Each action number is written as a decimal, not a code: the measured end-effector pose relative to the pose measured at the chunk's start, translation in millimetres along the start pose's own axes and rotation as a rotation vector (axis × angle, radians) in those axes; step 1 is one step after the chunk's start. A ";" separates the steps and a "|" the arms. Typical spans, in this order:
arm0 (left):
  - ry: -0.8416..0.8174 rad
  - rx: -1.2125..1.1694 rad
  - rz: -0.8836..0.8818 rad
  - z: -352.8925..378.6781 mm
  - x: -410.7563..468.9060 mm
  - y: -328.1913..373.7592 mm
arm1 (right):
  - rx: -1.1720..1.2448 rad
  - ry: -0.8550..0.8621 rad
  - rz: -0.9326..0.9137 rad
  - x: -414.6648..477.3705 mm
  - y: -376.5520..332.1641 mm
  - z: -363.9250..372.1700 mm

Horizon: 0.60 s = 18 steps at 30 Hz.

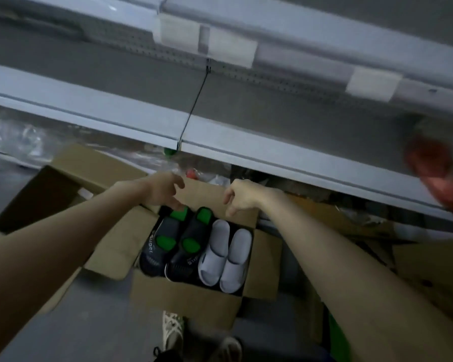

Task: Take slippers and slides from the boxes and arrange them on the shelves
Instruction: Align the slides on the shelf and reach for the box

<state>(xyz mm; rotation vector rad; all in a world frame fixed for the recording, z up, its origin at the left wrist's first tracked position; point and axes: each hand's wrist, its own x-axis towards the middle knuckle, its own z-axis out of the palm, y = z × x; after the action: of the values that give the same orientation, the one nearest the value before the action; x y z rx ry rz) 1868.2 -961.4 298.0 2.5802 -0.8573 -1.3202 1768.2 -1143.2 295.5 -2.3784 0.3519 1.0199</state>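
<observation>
Here my left hand (165, 190) and right hand (239, 197) hang loosely curled, holding nothing, above black slides (168, 246) and white slides (225, 254) in the box (183, 293).

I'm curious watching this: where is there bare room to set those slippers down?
The shelf above the box is bare on both sides of its wire divider, up to the red bundle at right. Below it, plastic bags crowd the space. The black-green slides and white slides fill the box.

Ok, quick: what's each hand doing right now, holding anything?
Left hand: open, fingers loosely curled, holding nothing, above the black-and-green slides.
Right hand: open, loosely curled, holding nothing.
</observation>
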 end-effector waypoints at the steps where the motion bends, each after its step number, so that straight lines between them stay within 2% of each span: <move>1: -0.025 -0.010 -0.011 11.7 14.2 -16.1 | 0.020 -0.016 0.007 19.9 0.9 15.2; 9: -0.133 -0.120 -0.050 95.2 114.6 -125.4 | 0.212 -0.141 0.135 155.5 18.0 130.1; 13: -0.113 -0.166 -0.034 130.6 158.3 -157.1 | 0.273 -0.118 0.208 201.2 29.4 169.0; 18: -0.091 -0.095 0.040 161.8 209.7 -183.5 | 0.309 -0.007 0.234 246.1 42.3 200.3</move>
<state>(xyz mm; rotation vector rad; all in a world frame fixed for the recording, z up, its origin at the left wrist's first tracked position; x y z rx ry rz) 1917.9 -897.1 -13.8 2.4351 -0.8342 -1.4399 1799.0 -1074.1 -15.5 -2.0888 0.7425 0.9940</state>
